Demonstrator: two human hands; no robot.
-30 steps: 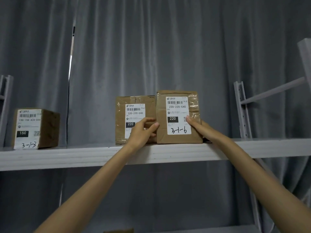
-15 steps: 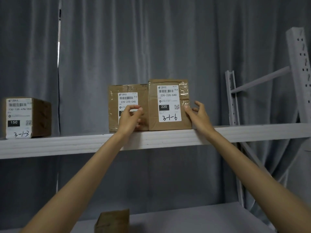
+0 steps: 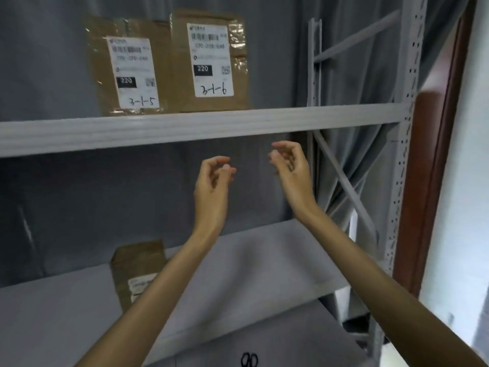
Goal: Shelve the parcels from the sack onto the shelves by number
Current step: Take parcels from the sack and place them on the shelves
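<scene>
The brown cardboard parcel marked 3-1-6 looks light and stiff, best held by its side edges; both hands' fingers hang loosely curled, empty.

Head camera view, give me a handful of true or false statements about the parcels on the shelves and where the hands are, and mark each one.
1. Two parcels stand side by side on the upper shelf. True.
2. The parcel marked 3-1-5 stands to the right of the parcel marked 3-1-6. False: it stands to its left.
3. The right hand grips the parcel marked 3-1-6. False: it holds nothing and hangs below the upper shelf.
4. The left hand holds nothing, with its fingers loosely curled. True.
5. The lower shelf bears no parcel. False: one brown parcel stands on it, partly hidden by the left forearm.
</scene>
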